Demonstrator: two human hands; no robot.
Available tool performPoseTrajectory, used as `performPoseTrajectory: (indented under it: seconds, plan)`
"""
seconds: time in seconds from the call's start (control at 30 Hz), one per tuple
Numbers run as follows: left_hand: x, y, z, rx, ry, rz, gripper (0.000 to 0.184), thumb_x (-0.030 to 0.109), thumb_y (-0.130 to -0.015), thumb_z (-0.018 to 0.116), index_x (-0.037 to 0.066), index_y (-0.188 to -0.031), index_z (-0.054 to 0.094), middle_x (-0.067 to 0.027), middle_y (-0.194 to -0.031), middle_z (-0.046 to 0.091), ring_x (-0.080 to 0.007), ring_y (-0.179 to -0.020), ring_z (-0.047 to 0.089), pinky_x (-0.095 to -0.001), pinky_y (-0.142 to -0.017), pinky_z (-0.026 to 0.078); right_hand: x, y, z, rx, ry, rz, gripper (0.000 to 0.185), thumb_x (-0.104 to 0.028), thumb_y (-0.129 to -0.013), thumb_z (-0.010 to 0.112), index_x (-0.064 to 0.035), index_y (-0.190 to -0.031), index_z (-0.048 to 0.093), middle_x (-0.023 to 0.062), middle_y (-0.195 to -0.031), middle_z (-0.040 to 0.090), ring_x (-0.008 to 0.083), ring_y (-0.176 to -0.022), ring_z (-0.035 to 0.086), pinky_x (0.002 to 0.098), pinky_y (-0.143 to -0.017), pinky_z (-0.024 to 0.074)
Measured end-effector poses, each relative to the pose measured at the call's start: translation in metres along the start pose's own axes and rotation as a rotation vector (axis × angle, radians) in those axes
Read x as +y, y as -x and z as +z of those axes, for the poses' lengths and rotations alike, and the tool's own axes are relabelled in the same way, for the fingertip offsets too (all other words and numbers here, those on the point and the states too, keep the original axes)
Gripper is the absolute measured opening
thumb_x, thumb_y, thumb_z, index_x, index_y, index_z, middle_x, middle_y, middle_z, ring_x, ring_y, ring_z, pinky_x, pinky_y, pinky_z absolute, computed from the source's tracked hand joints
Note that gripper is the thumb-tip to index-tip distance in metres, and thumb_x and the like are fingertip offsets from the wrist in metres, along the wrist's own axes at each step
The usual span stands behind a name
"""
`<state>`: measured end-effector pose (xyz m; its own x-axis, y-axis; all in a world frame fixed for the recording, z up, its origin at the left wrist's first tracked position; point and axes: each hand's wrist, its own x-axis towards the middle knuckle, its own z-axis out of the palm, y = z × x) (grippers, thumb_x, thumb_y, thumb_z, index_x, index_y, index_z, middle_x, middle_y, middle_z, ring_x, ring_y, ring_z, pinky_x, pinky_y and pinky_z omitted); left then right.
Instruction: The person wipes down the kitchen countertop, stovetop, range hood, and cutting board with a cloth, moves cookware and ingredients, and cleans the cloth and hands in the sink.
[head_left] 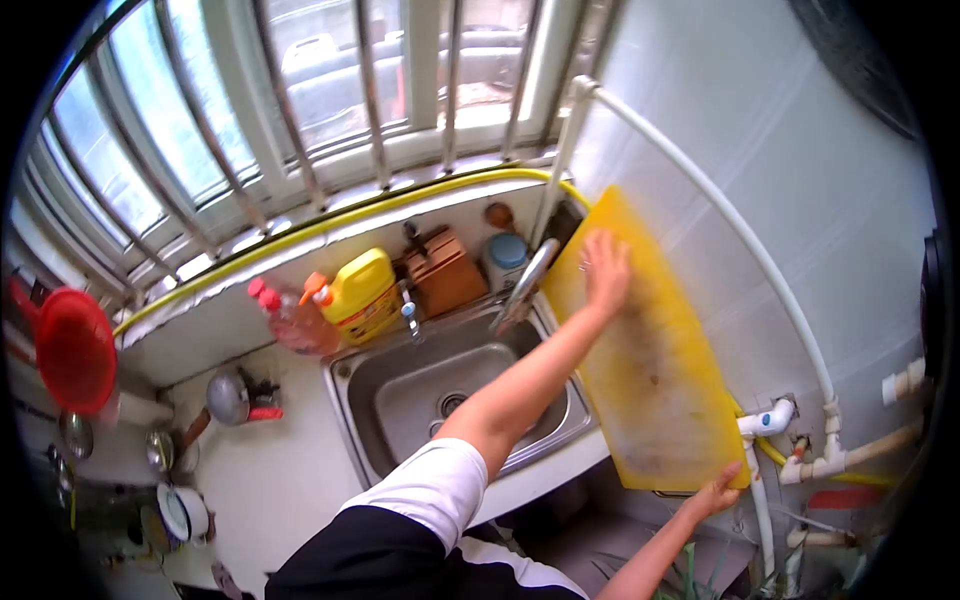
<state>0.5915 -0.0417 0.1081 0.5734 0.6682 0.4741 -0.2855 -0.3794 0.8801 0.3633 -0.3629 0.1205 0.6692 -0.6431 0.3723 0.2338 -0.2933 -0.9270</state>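
Observation:
A large yellow plastic board (655, 350), with dark smudges over its middle, leans upright against the wall to the right of the sink. My left hand (605, 272) lies on its upper part, fingers stretched out against the surface. Lower down, my right hand (714, 494) grips the board's bottom right corner, thumb on the front face. Beneath my left forearm is the steel sink (372, 440), with a drain at its bottom. The curved faucet (528, 285) rises at the sink's back right corner, close to the board's left edge.
Behind the sink stand a yellow jug (362, 295), a pink-capped bottle (300, 322), a wooden knife block (445, 275) and a blue-lidded jar (507, 252). White pipes (770, 420) run at the right. A ladle (229, 398) lies on the left counter (290, 490).

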Motion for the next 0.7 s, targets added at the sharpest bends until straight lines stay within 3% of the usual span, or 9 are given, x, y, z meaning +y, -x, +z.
performPoseTrajectory:
  seconds: [0.07,0.2,0.3,0.37,0.4,0.47,0.6,0.67,0.7]
  plan:
    - [0.026,0.041,-0.029,-0.137,0.068,-0.011,0.034,0.022,-0.09,0.055,0.002,-0.117,0.049,-0.0226,-0.121,0.044,-0.0407,-0.117,0.041,-0.0464,-0.1,0.033,0.023,-0.003,-0.011,-0.046,0.228,-0.026,0.046,-0.033,-0.096,0.056,0.0086,-0.115,0.055,0.0131,-0.105,0.064,0.021,-0.088,0.061,0.0334,-0.079,0.0495]
    - [0.07,0.127,-0.117,-0.38,0.125,0.028,0.027,0.013,-0.087,0.056,0.005,-0.113,0.051,-0.0174,-0.116,0.048,-0.0363,-0.11,0.049,-0.0433,-0.091,0.042,0.055,0.017,-0.015,-0.083,0.232,-0.177,0.045,-0.03,-0.098,0.052,0.0094,-0.121,0.054,0.0188,-0.114,0.062,0.0251,-0.095,0.061,0.0346,-0.085,0.0484]
    - [0.075,0.184,-0.185,-0.566,0.196,0.1,0.026,0.007,-0.082,0.058,0.007,-0.107,0.053,-0.0147,-0.113,0.05,-0.0354,-0.101,0.055,-0.0416,-0.082,0.047,0.045,0.02,-0.008,-0.045,0.398,-0.008,0.046,-0.031,-0.098,0.052,0.0094,-0.121,0.055,0.0207,-0.118,0.062,0.0257,-0.098,0.061,0.035,-0.086,0.0484]
    - [0.067,0.222,-0.223,-0.661,0.177,0.048,0.026,0.003,-0.08,0.058,0.008,-0.105,0.054,-0.0137,-0.109,0.051,-0.0342,-0.098,0.056,-0.0403,-0.081,0.047,0.048,0.019,0.0,-0.067,0.345,-0.046,0.049,-0.033,-0.098,0.052,0.0112,-0.119,0.056,0.0222,-0.118,0.061,0.0261,-0.098,0.062,0.0351,-0.085,0.0491]
    - [0.062,0.239,-0.242,-0.637,0.158,0.032,0.026,0.003,-0.08,0.058,0.008,-0.105,0.054,-0.0137,-0.109,0.051,-0.0342,-0.098,0.056,-0.0403,-0.081,0.047,0.048,0.017,0.001,-0.096,0.319,-0.051,0.049,-0.033,-0.098,0.052,0.0121,-0.118,0.057,0.0224,-0.118,0.061,0.0257,-0.098,0.062,0.0345,-0.085,0.0492]
    - [0.055,0.269,-0.28,-0.702,0.117,-0.19,0.024,0.002,-0.08,0.058,0.008,-0.103,0.056,-0.0114,-0.102,0.055,-0.0319,-0.094,0.058,-0.0391,-0.079,0.047,0.038,0.021,0.005,-0.129,0.222,-0.021,0.051,-0.033,-0.098,0.052,0.0142,-0.117,0.056,0.0225,-0.117,0.061,0.0242,-0.099,0.061,0.0327,-0.086,0.0494]
    - [0.038,0.311,-0.346,-0.65,0.02,-0.292,0.022,0.002,-0.08,0.058,0.008,-0.101,0.057,-0.0098,-0.094,0.059,-0.0296,-0.089,0.059,-0.038,-0.076,0.048,0.073,-0.004,0.0,-0.176,0.173,0.011,0.052,-0.035,-0.097,0.053,0.0119,-0.12,0.055,0.0201,-0.121,0.06,0.024,-0.104,0.061,0.0324,-0.089,0.0484]
    - [0.039,0.321,-0.383,-0.629,-0.029,-0.363,0.02,0.002,-0.08,0.058,0.007,-0.1,0.058,-0.01,-0.092,0.06,-0.0288,-0.087,0.06,-0.0376,-0.075,0.049,0.077,-0.007,0.0,-0.255,0.11,-0.219,0.059,-0.041,-0.093,0.058,0.0123,-0.118,0.056,0.0212,-0.119,0.061,0.0262,-0.103,0.062,0.0342,-0.088,0.0496]
    - [0.043,0.325,-0.402,-0.605,-0.117,-0.364,0.019,0.003,-0.081,0.057,0.007,-0.1,0.059,-0.0098,-0.093,0.06,-0.0278,-0.087,0.061,-0.0374,-0.076,0.049,0.091,-0.021,-0.004,-0.284,0.101,-0.218,0.059,-0.041,-0.093,0.058,0.0123,-0.118,0.056,0.0212,-0.119,0.061,0.0262,-0.103,0.062,0.0342,-0.088,0.0496]
